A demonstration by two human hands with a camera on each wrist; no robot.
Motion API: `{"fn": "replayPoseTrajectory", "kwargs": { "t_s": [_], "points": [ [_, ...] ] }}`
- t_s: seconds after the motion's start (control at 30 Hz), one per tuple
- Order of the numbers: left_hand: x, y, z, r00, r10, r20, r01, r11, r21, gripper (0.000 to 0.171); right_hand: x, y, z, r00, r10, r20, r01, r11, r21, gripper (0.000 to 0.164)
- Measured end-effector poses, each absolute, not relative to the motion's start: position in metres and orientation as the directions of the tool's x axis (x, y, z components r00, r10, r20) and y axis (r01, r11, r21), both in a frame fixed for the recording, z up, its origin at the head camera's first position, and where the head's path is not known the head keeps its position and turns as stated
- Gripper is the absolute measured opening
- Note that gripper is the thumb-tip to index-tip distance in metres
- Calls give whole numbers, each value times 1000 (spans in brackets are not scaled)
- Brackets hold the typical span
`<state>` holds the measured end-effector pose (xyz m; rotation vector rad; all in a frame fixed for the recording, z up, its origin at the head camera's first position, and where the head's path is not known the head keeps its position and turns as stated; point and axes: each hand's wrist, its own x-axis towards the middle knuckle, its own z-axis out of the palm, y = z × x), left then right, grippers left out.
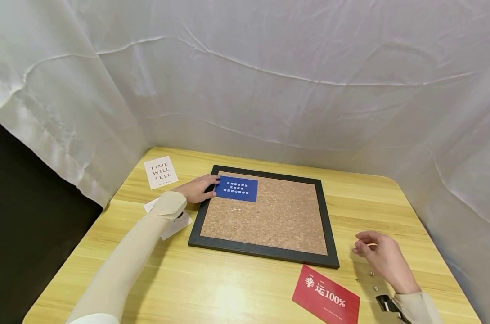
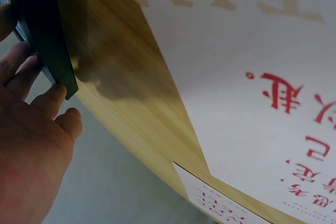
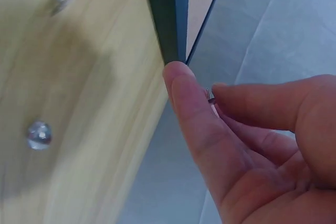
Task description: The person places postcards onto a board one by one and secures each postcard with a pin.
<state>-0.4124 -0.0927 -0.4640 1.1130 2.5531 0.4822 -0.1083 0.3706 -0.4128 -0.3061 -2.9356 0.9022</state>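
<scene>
1. Blue card [image 1: 236,188]: it lies on the upper left of the corkboard [image 1: 269,225], just right of the left hand's fingers. The left hand [image 1: 197,188] rests over the black frame [image 1: 265,253], fingers loosely extended at the card's edge, seemingly steadying rather than gripping.
2. The right hand [image 1: 384,257] pinches a metal tack [image 3: 210,96] between thumb and forefinger, well apart from the card.
3. To pin well, I'd hold the card flat with the left fingers, turn the tack's point down, then press straight through a corner, clear of those fingertips.
4. Loose tacks [image 1: 375,288] lie on the tabletop [image 1: 180,283] below the right fingers, a prick risk; the red card [image 1: 330,299] lies left of them.
5. Left of the left fingers is a white lettered card [image 1: 161,172]; the raised frame edge stands between right fingers and cork.
</scene>
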Motion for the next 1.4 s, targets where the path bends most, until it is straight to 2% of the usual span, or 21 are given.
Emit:
{"fn": "replayPoseTrajectory", "kwargs": {
  "t_s": [0.3,0.43,0.87,1.4],
  "points": [
    [-411,-93,-463,-647,747,-154,641,642,420,57,-119,364,-404,-985,134,107,69,882,-465,12],
    [-410,-92,-462,-645,749,-153,642,640,422,56,-125,362,-401,-986,120,113,57,893,-446,13],
    [-410,-91,-460,-651,741,-166,634,650,418,57,-144,353,-391,-988,94,124,26,885,-465,20],
    [-410,-91,-460,-646,747,-160,643,645,413,57,-163,343,-378,-984,69,166,-15,887,-462,16]
  ]
}}
